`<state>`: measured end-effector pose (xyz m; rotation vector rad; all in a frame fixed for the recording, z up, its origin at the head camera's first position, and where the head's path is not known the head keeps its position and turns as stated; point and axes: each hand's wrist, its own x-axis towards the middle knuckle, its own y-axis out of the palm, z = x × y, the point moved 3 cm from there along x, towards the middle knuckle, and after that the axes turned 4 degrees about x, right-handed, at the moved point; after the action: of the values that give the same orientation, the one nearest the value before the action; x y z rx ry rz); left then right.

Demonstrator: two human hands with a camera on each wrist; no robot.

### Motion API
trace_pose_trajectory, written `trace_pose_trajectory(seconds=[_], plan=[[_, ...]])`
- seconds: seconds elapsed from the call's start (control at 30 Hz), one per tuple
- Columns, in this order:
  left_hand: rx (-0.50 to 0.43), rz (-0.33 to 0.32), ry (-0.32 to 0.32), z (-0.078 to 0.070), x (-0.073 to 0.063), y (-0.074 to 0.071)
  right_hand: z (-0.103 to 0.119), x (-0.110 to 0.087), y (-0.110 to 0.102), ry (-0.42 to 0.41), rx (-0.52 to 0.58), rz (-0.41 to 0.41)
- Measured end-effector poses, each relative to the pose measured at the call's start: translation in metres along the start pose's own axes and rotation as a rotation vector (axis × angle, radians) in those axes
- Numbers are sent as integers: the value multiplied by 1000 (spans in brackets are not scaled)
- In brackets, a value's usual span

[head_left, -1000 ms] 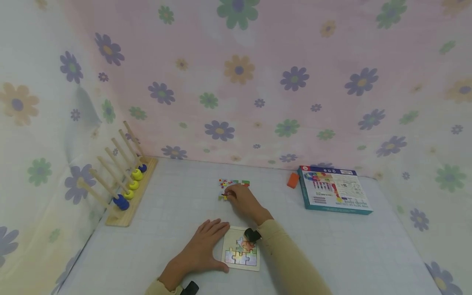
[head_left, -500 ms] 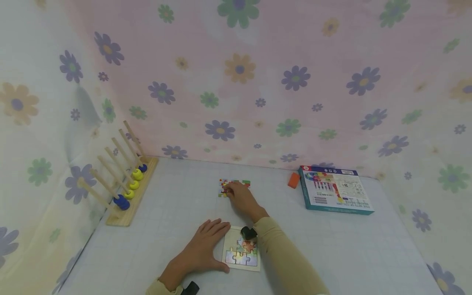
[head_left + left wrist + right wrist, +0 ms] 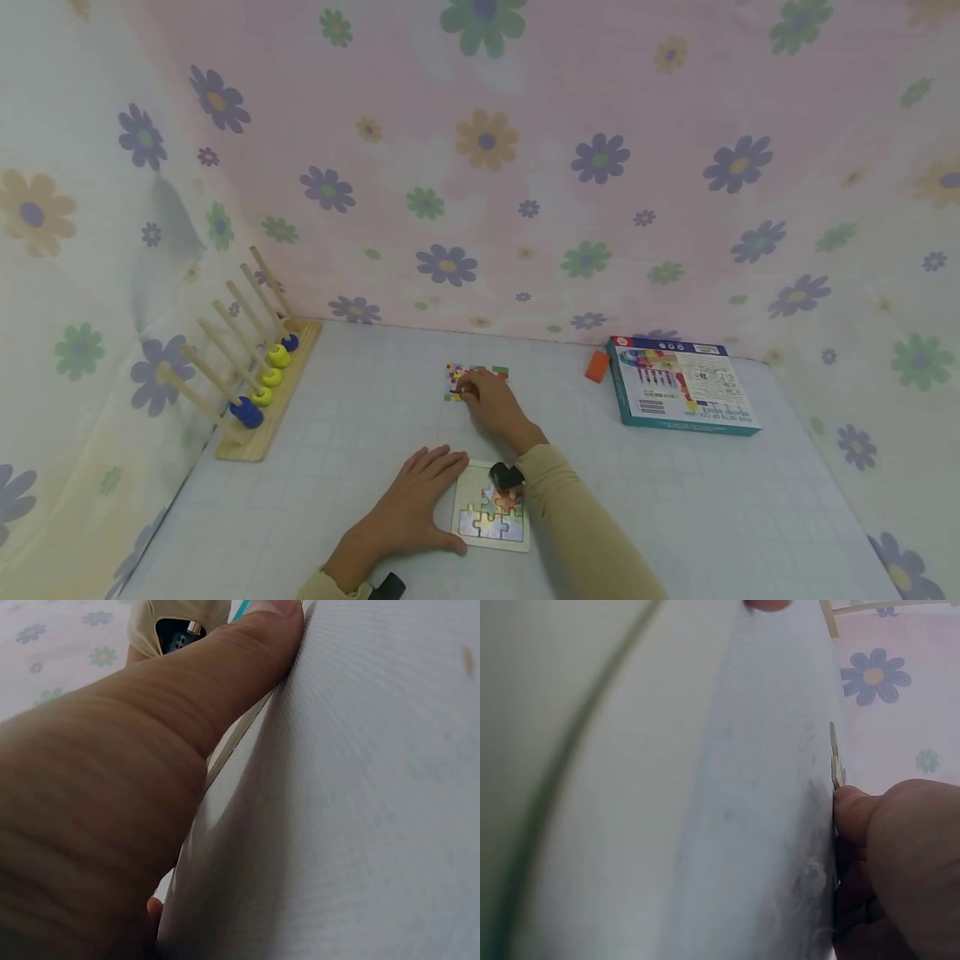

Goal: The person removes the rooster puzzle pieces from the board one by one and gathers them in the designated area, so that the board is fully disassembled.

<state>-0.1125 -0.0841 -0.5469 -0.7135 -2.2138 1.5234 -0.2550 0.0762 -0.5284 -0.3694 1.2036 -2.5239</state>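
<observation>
In the head view my right hand [image 3: 493,407] reaches over a cluster of colourful jigsaw puzzle pieces [image 3: 453,377] at mid-table. Its thumb and fingers pinch a jigsaw piece there, and the hand hides part of the cluster. The right wrist view has the thumb [image 3: 855,810] at the thin edge of a piece [image 3: 836,761]. Nearer the body lies a pale puzzle tray [image 3: 490,546], partly filled with joined pieces. My left hand [image 3: 411,510] lies flat with fingers spread, its fingertips and thumb at the tray's left edge. That thumb [image 3: 247,652] looms large in the left wrist view.
On the left stands a wooden peg rack [image 3: 279,425] with blue and yellow beads on some of its pegs. A printed toy box [image 3: 686,392] lies back right, beside an orange block [image 3: 597,367]. A flowered cloth [image 3: 487,217] bounds the table's back and sides.
My right hand has shifted slightly left and back, and the gap between the lower piece and the upper pieces has closed. The left hand and the tray have stayed put.
</observation>
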Motion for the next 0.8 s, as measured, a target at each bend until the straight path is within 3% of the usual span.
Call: trace_pose_trajectory(seconds=[0.23, 0.4, 0.63, 0.8], plan=[[-19, 5, -3, 0, 0, -1, -10, -5, -3, 51, 117, 10], [-28, 26, -16, 0, -1, 1, -11, -19, -10, 38, 143, 43], [-20, 18, -11, 1, 0, 1, 1, -71, -22, 69, 157, 47], [-28, 14, -11, 0, -1, 1, 9, -113, -24, 68, 191, 139]])
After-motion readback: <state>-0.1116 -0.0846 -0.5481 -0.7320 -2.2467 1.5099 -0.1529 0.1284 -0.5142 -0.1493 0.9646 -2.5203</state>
